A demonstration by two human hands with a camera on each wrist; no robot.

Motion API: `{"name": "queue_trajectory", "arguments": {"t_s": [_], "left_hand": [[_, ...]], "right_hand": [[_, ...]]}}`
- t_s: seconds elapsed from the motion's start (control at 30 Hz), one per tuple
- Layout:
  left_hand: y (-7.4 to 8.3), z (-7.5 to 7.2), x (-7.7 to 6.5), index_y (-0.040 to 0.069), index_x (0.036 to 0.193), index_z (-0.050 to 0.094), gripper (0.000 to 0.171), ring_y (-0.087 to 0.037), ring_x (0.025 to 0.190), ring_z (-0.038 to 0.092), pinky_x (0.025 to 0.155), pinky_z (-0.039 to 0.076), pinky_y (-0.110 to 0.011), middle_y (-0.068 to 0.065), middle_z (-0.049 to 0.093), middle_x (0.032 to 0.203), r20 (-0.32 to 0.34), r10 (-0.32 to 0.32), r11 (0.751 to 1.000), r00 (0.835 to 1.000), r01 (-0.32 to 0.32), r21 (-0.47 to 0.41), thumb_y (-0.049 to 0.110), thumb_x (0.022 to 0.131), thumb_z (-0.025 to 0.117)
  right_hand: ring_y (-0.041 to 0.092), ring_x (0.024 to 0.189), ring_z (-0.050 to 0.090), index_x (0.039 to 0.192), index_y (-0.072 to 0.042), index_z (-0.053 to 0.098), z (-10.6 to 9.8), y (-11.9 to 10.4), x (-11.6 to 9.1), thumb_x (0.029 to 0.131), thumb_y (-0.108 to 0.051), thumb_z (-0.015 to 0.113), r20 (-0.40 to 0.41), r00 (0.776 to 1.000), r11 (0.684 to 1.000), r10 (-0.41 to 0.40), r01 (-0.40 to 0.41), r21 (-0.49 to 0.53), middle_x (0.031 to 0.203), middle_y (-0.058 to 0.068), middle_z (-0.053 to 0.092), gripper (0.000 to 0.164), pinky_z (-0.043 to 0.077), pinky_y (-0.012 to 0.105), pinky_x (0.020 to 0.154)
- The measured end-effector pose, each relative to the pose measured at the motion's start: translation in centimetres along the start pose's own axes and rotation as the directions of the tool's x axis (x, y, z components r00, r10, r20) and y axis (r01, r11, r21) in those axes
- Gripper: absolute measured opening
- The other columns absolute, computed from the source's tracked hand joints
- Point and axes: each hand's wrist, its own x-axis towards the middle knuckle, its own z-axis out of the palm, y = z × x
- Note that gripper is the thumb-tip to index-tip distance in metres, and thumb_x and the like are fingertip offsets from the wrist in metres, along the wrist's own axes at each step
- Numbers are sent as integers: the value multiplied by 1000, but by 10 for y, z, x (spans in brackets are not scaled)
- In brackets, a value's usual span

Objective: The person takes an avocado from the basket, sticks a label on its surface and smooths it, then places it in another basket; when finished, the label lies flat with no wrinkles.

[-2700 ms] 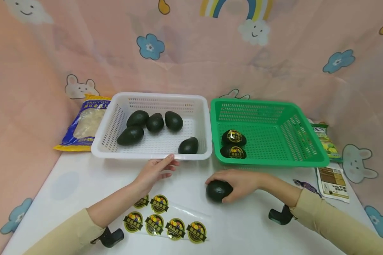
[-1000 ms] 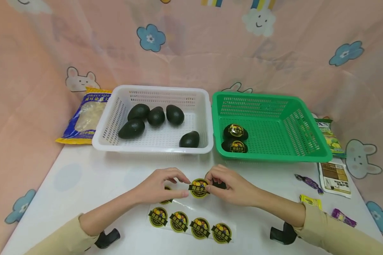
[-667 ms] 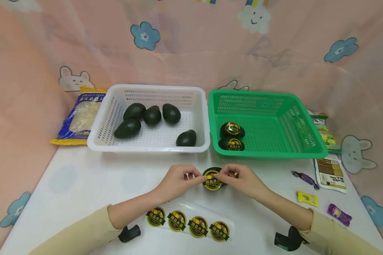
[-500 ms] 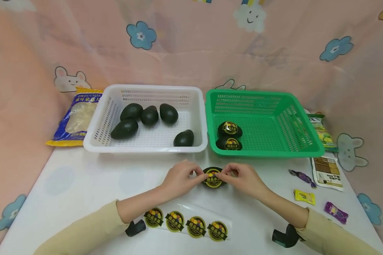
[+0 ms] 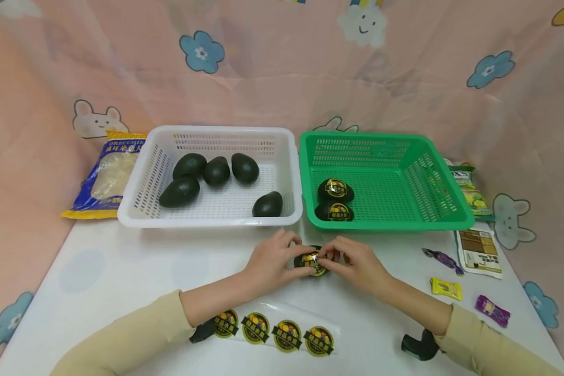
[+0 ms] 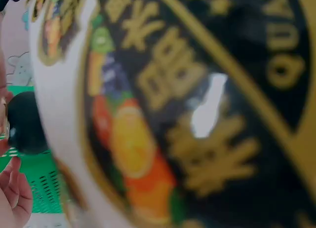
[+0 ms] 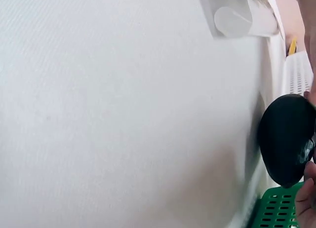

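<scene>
On the white table before the baskets lies a dark avocado (image 5: 299,260) with a round black-and-gold sticker (image 5: 308,261) on its upper face. The left hand (image 5: 269,263) grips the avocado, its index finger over the top and its thumb along the near side. At the sticker's right edge, the right hand (image 5: 359,265) pinches with thumb and index finger; its other fingers are curled. Both wrist views catch the avocado (image 6: 27,123) (image 7: 286,139) only near their edge. A clear sheet (image 5: 268,308) with several more stickers (image 5: 288,335) lies nearer the person, close under the left forearm.
A white basket (image 5: 211,222) with several plain avocados (image 5: 179,191) stands behind the hands. Beside it a green basket (image 5: 390,224) holds two stickered avocados (image 5: 336,190). A pasta bag (image 5: 108,177) lies far left. Wrapped candies (image 5: 446,289) and snack packets (image 5: 479,253) lie right.
The right hand brought the avocado to the table's middle and let go. Both hands carried a sticker from the sheet onto it; the left fingers have since spread around the avocado.
</scene>
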Motion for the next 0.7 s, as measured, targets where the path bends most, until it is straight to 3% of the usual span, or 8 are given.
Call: {"name": "queue_trajectory", "arguments": {"t_s": [0.17, 0.23, 0.3, 0.37, 0.43, 0.5, 0.6, 0.7], "left_hand": [[-1, 4, 2, 21, 114, 74, 42, -12, 88, 50, 59, 41, -19, 4, 61, 102, 6, 8, 1000, 1000, -8, -9, 44, 79, 79], [-1, 6, 3, 21, 115, 72, 43, -13, 96, 52, 66, 47, -23, 2, 61, 110, 32, 12, 999, 999, -11, -32, 44, 80, 79], [2, 6, 6, 20, 121, 68, 49, -16, 106, 53, 76, 50, -28, -2, 59, 120, 83, 3, 998, 997, 3, -68, 46, 80, 78], [5, 7, 10, 20, 128, 61, 60, -17, 116, 51, 82, 51, -33, -3, 55, 129, 157, -8, 996, 988, 23, -91, 51, 79, 77], [8, 8, 15, 21, 134, 56, 69, -17, 120, 50, 84, 51, -34, -3, 52, 134, 237, -9, 996, 971, 31, -89, 54, 77, 78], [11, 8, 19, 23, 135, 55, 72, -15, 116, 52, 78, 52, -32, 0, 53, 130, 302, -1, 998, 953, 22, -66, 52, 75, 80], [14, 6, 25, 24, 129, 58, 62, -15, 108, 54, 70, 50, -29, 1, 56, 120, 363, 52, 999, 930, -45, -26, 43, 75, 82], [15, 2, 28, 23, 124, 61, 54, -15, 102, 55, 69, 49, -27, 2, 57, 113, 407, 97, 995, 908, -101, -12, 36, 75, 81]], "right_hand": [[15, 69, 52, 91, -21, 65, -3, 2, -1, 79, -17, 83, 29, 998, 998, 58, -59, 22, 83, -9, 58, 22, 42, 22, 58], [16, 68, 51, 90, -21, 66, -5, 2, -3, 80, -20, 82, 44, 988, 988, 147, -149, 49, 83, -7, 58, 20, 42, 23, 58], [17, 71, 53, 94, -18, 68, -9, 1, -6, 83, -25, 79, 77, 948, 939, 309, -317, 135, 85, -4, 60, 18, 43, 24, 60], [18, 76, 55, 106, -11, 68, -16, -1, -8, 87, -27, 75, 125, 864, 813, 488, -502, 296, 91, 0, 63, 25, 46, 26, 63], [17, 87, 57, 120, -2, 61, -25, -3, -10, 92, -28, 70, 169, 752, 619, 637, -629, 470, 100, 2, 65, 39, 49, 27, 70], [15, 94, 58, 129, 4, 51, -32, -4, -10, 95, -27, 65, 204, 667, 436, 716, -656, 616, 106, 1, 65, 48, 49, 26, 75], [8, 96, 58, 130, 4, 42, -41, -4, -9, 98, -28, 61, 216, 601, 257, 770, -602, 756, 105, -3, 65, 49, 47, 19, 77], [4, 89, 59, 121, -1, 44, -44, -3, -8, 98, -26, 61, 207, 578, 176, 789, -536, 826, 97, -6, 68, 38, 45, 16, 71]]}}
